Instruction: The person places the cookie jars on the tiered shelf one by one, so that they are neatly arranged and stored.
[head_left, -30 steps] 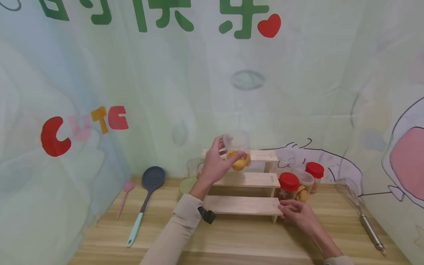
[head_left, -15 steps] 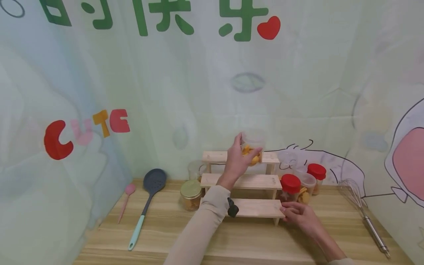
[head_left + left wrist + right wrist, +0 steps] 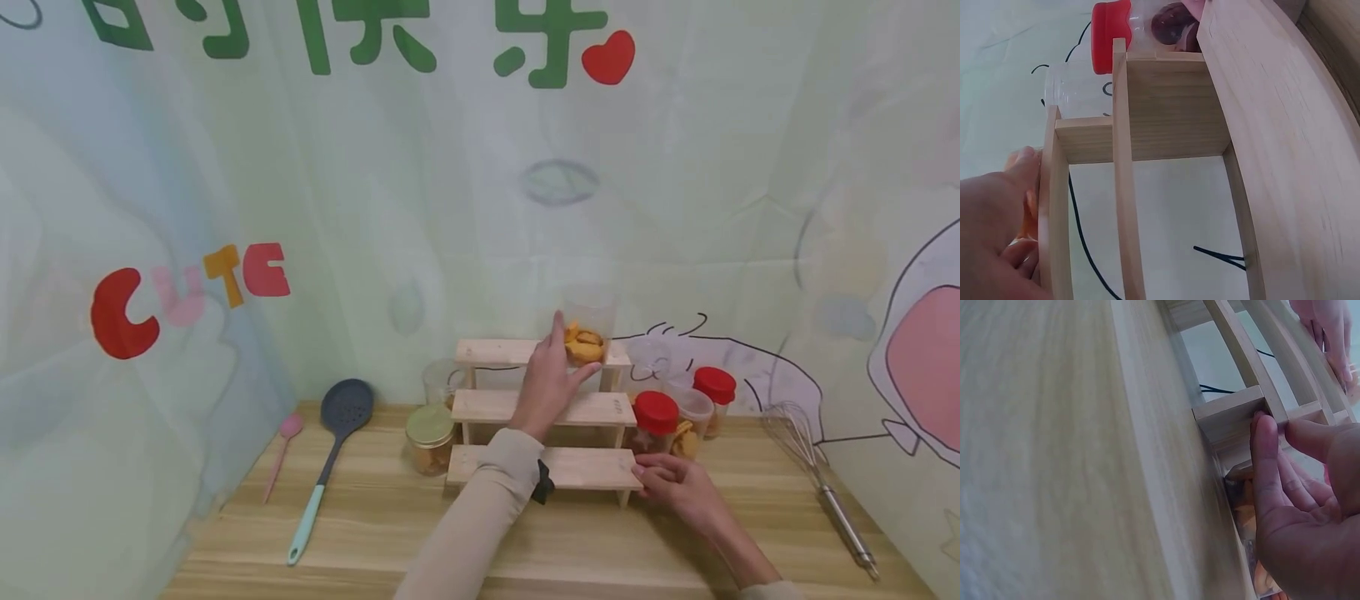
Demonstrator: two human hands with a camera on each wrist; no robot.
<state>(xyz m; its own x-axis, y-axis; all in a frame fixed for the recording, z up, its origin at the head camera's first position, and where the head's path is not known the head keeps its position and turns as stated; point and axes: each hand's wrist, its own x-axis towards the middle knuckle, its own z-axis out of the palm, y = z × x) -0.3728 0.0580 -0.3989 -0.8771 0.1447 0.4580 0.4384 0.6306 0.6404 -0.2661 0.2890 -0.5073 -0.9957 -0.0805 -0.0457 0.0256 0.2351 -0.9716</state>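
Observation:
My left hand holds a clear jar with orange-yellow pieces in its lower part, at the right end of the top board of a three-step wooden rack. Its thumb lies across the jar's front and its fingers are on the left side. In the left wrist view the left hand is beside the top board, which hides most of the jar. My right hand pinches the right end of the rack's lowest board. The right wrist view shows thumb and fingertips on either side of that board's edge.
Red-lidded jars and a jar with a pale rim stand right of the rack. Left are a green-lidded jar, a clear jar, a slotted turner and a small pink spoon. A whisk lies right.
My left hand has carried the jar rightward along the top board and lowered it to the board's right end. The right hand has kept its pinch on the lowest board.

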